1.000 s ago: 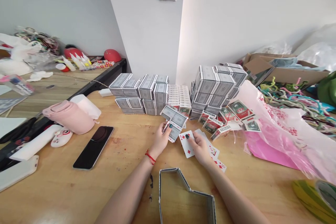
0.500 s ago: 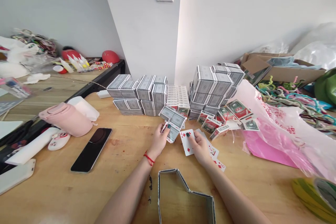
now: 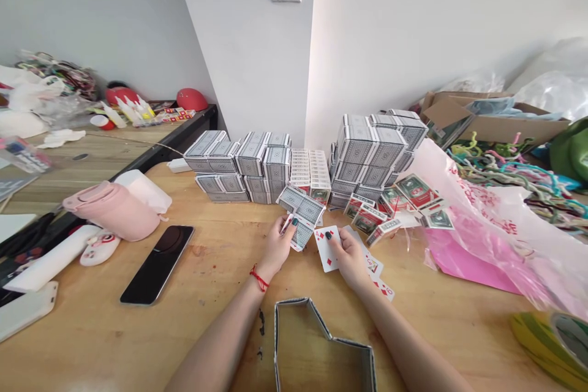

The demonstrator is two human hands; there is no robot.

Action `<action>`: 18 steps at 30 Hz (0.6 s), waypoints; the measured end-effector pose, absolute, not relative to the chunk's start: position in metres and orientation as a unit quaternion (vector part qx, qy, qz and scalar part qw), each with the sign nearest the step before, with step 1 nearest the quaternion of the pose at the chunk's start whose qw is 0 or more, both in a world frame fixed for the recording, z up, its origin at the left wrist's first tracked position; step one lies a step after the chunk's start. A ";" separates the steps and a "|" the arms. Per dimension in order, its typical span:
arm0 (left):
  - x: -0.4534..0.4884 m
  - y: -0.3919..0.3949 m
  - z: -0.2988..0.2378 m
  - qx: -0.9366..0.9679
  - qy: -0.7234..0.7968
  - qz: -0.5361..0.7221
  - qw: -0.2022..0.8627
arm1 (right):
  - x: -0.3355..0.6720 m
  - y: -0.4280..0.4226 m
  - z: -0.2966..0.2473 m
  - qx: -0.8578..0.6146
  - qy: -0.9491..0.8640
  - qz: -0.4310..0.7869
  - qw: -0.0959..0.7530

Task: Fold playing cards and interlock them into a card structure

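Observation:
My left hand (image 3: pixel 277 247) is closed on joined playing cards (image 3: pixel 304 208) with grey patterned backs, its thumb on top. They are tilted, and their far end overlaps the stacked card boxes behind. To the right, my right hand (image 3: pixel 353 259) pinches a face-up red diamond card (image 3: pixel 326 251) between thumb and fingers. Loose cards (image 3: pixel 382 286) lie partly under that hand on the table. Nearer to me, between my forearms, stands an angular frame of joined cards (image 3: pixel 331 335), its lower end cut off by the view.
Blocks built of cards (image 3: pixel 220 156) stand at the back, with a taller stack (image 3: pixel 372 153) further right. Card boxes (image 3: pixel 367 217) lie before pink plastic (image 3: pixel 459 257). A phone (image 3: pixel 158 263) and pink pouch (image 3: pixel 114 211) are left; yellow tape (image 3: pixel 533 343) sits at front right.
The view has turned very slightly, so the things at left sit a little further left. Both hands keep their hold on the cards, with almost no movement.

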State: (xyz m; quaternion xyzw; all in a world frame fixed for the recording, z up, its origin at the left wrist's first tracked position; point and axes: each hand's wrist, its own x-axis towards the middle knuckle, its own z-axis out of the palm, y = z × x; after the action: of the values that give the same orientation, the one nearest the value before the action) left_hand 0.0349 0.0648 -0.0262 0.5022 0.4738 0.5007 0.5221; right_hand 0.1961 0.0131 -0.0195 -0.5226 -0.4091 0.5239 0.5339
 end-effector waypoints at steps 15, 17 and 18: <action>0.036 0.066 -0.030 0.522 0.483 0.495 0.500 | 0.196 0.013 -0.020 -0.522 -0.424 0.514 0.533; 0.035 0.065 -0.029 0.528 0.485 0.491 0.495 | 0.196 0.012 -0.020 -0.522 -0.423 0.513 0.535; 0.035 0.065 -0.028 0.531 0.486 0.489 0.492 | 0.196 0.012 -0.020 -0.521 -0.422 0.514 0.535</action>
State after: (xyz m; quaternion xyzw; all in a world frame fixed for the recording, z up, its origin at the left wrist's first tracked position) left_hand 0.0352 0.0653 -0.0281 0.5311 0.4859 0.4892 0.4925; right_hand 0.1961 0.0123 -0.0198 -0.5215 -0.4216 0.5136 0.5353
